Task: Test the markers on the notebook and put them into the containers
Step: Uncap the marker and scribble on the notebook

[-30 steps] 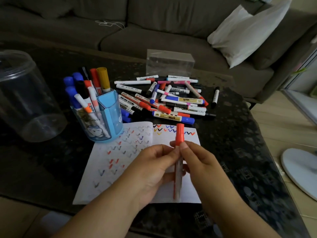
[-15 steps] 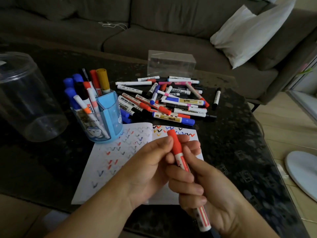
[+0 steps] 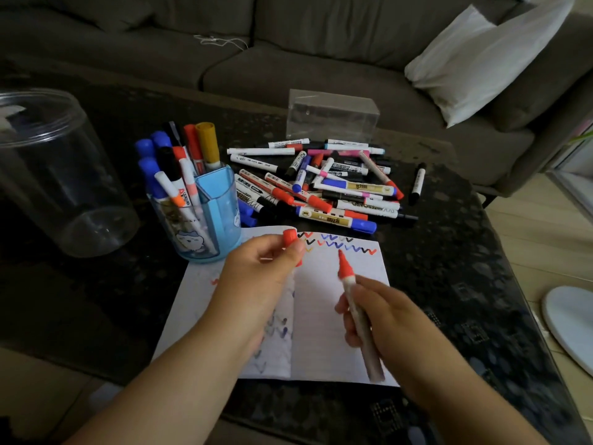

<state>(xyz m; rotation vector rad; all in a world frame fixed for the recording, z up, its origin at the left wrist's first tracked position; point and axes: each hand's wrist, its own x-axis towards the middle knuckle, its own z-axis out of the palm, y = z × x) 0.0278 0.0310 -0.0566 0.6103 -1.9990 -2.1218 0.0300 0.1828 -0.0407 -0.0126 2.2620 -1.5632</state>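
An open notebook (image 3: 333,316) lies on the dark table, its top lines filled with coloured zigzags. My right hand (image 3: 391,319) grips an uncapped red marker (image 3: 349,284), tip pointing up over the right page just below the zigzags. Over the notebook's spine, my left hand (image 3: 256,281) pinches the marker's red cap (image 3: 289,237). A blue pen holder (image 3: 211,220) stands packed with markers at the notebook's upper left. Behind the notebook lies a pile of loose markers (image 3: 330,184).
A large clear round container (image 3: 57,175) stands at the left. A clear rectangular box (image 3: 332,115) sits behind the pile near the table's far edge. A grey sofa with a white cushion (image 3: 481,56) lies beyond. A white disc (image 3: 571,326) rests on the floor to the right.
The red cap has come off the marker. My left hand moved left with the cap, and my right hand shifted right with the bare marker over the right page.
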